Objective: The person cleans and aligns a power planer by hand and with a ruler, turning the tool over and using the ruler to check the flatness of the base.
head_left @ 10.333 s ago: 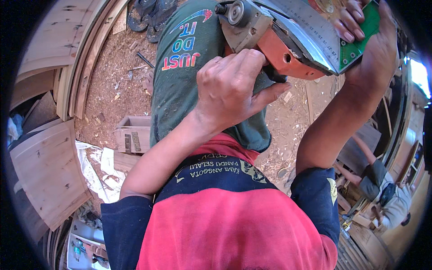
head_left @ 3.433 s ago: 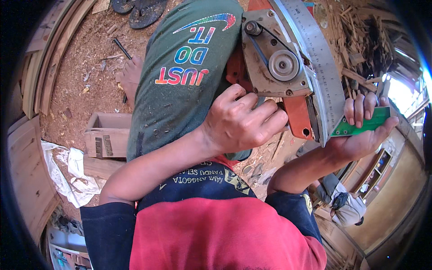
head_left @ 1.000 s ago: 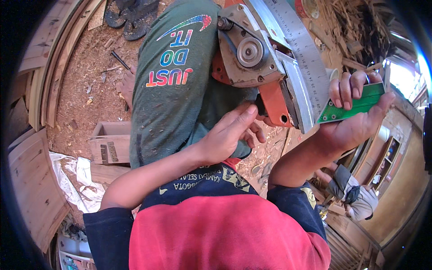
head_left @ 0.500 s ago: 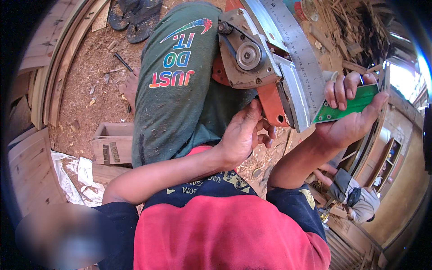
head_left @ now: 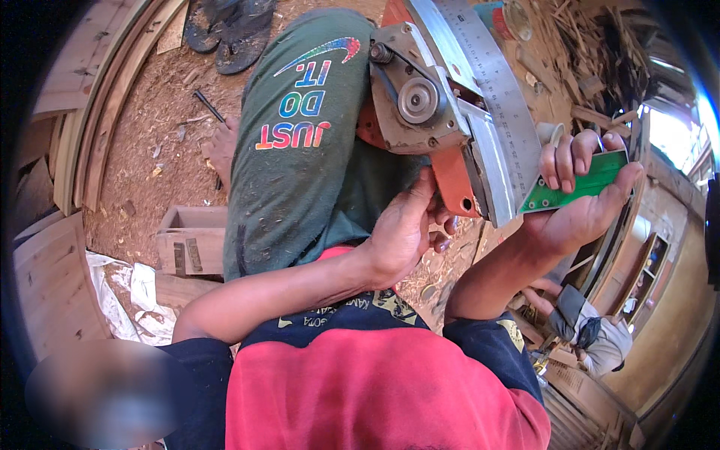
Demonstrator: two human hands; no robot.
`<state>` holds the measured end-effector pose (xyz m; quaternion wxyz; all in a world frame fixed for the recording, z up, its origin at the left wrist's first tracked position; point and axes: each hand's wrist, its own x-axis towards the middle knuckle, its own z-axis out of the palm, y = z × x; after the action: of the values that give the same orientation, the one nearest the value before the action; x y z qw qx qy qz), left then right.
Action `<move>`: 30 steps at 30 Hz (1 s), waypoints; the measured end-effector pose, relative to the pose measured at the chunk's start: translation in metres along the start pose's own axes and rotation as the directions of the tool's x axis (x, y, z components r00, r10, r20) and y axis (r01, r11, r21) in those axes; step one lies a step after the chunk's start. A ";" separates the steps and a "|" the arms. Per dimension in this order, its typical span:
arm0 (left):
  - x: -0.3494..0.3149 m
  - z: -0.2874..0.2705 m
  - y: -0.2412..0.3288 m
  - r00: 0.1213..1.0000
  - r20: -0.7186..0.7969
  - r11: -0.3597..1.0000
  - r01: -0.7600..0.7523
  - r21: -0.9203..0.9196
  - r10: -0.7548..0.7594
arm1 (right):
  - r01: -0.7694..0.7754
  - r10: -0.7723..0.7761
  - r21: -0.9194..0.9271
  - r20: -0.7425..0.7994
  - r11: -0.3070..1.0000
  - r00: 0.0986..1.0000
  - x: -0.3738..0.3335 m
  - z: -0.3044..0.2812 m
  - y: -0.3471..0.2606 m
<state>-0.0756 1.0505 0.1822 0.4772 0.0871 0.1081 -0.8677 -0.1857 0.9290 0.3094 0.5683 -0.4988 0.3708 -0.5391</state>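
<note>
Dark sandals [head_left: 246, 46] lay on the shaving-strewn floor [head_left: 135, 176]. An open wooden box [head_left: 206, 255] stood at the left, a crumpled white sheet [head_left: 145, 289] near it. Scrap wood [head_left: 604, 60] was heaped at upper right; below, a co-worker [head_left: 606, 343] appeared near a shelf [head_left: 645, 277].

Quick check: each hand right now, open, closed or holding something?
Left hand: fingers partly curled by the orange planer; whether it grips cannot be told.
Right hand: closed, holding the green-handled square.

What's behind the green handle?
Part of the right hand: some palm shows below the green handle. The handle covers the rest, so I can't see it.
</note>
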 end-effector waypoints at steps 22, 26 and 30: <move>0.001 0.006 0.005 0.994 -0.106 0.973 0.020 0.231 0.005 | 0.012 -0.014 -0.048 -0.049 0.999 0.999 0.000 0.000 0.000; 0.002 0.008 0.008 0.991 -0.133 0.968 0.022 0.251 0.011 | 0.021 -0.021 -0.020 0.018 1.000 1.000 -0.001 -0.001 0.002; 0.004 0.003 0.007 0.992 -0.119 0.937 0.002 0.350 0.042 | 0.017 -0.017 -0.001 0.022 1.000 1.000 0.001 -0.004 0.003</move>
<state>-0.0717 1.0430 0.1831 0.4553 0.2256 -0.0189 -0.8611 -0.1885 0.9276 0.3057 0.5675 -0.5081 0.3608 -0.5381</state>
